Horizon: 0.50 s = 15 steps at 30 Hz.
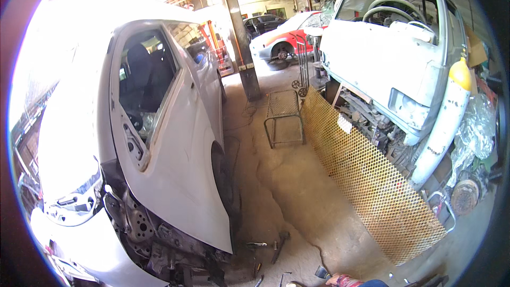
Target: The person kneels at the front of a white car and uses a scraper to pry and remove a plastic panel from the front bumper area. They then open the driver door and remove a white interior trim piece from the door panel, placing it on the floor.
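Neither my left hand nor my right hand shows. At the bottom edge, low by the floor, another person's hand (pixel 332 280) reaches in from a red patterned sleeve (pixel 348 281). It is at a dark wedge-shaped tool (pixel 322 272) with a thin cord trailing from it; the grip is too small to make out. To its left, a hammer (pixel 280 246) and several small hand tools (pixel 256 245) lie on the concrete. Beside them stands a white van (pixel 175 165), its front corner stripped so that dark metal parts (pixel 139 226) are exposed.
A yellow expanded-metal mesh panel (pixel 366 186) leans along the right, before a partly dismantled pale vehicle (pixel 380 48). A gas cylinder (pixel 441 127) with a yellow top tilts beside it. Farther off are a metal stand (pixel 284 109), a hand trolley (pixel 302 69), a pillar (pixel 236 32) and a red-and-white car (pixel 289 37).
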Tool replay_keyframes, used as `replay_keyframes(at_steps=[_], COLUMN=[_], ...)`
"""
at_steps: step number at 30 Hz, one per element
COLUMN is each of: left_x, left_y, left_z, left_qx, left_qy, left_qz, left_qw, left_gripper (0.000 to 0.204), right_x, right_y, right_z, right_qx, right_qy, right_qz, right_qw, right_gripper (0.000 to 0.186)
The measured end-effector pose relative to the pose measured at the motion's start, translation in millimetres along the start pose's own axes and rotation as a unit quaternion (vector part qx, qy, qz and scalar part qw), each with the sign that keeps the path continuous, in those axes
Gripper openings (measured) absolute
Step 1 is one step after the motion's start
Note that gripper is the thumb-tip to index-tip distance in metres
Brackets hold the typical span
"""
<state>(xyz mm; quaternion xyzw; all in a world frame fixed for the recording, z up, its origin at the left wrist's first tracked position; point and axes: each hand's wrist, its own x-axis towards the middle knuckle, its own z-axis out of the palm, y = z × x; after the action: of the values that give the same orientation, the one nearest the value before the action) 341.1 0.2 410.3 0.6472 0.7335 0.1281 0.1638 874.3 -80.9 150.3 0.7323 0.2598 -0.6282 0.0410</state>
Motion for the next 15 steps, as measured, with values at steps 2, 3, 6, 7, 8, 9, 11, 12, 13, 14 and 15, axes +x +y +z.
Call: replay_keyframes(at_steps=[2, 3, 6, 7, 8, 9, 11, 12, 13, 14, 15], left_x=[-3, -5, -9, -11, -15, -18, -27, -33, -39, -46, -54], left_y=[11, 14, 19, 18, 15, 12, 1, -7, -16, -26, -37], left_z=[-3, -4, -3, -1, 2, 5, 14, 19, 26, 33, 41], left_qx=[-0.014, -0.021, -0.040, -0.047, -0.055, -0.063, -0.084, -0.095, -0.108, -0.123, -0.138], left_qy=[-0.017, -0.021, -0.041, -0.045, -0.049, -0.056, -0.065, -0.071, -0.076, -0.083, -0.089], left_qz=[-0.006, -0.009, -0.022, -0.029, -0.037, -0.045, -0.063, -0.074, -0.089, -0.107, -0.124], left_qw=[1.000, 1.000, 0.998, 0.997, 0.997, 0.995, 0.992, 0.990, 0.987, 0.983, 0.979], left_gripper=[0.060, 0.059, 0.057, 0.056, 0.056, 0.055, 0.054, 0.053, 0.053, 0.052, 0.051], right_x=[-5, -7, -16, -19, -23, -27, -36, -39, -42, -45, -48], right_y=[7, 8, 0, -5, -11, -23, -35, -41, -47, -51, -53], right_z=[-6, -8, -8, -6, -8, 4, -1, -13, -11, -12, -11], right_qx=[-0.001, -0.001, -0.006, -0.011, -0.034, -0.094, -0.104, -0.058, -0.059, -0.061, -0.057], right_qy=[0.004, 0.005, 0.027, 0.050, 0.104, 0.223, 0.242, 0.155, 0.133, 0.145, 0.126], right_qz=[-0.002, -0.004, -0.015, -0.022, -0.031, -0.008, -0.012, -0.027, -0.053, -0.064, -0.093], right_qw=[1.000, 1.000, 1.000, 0.998, 0.993, 0.970, 0.965, 0.986, 0.988, 0.985, 0.986], right_gripper=[0.038, 0.040, 0.043, 0.045, 0.046, 0.050, 0.058, 0.061, 0.061, 0.060, 0.055])
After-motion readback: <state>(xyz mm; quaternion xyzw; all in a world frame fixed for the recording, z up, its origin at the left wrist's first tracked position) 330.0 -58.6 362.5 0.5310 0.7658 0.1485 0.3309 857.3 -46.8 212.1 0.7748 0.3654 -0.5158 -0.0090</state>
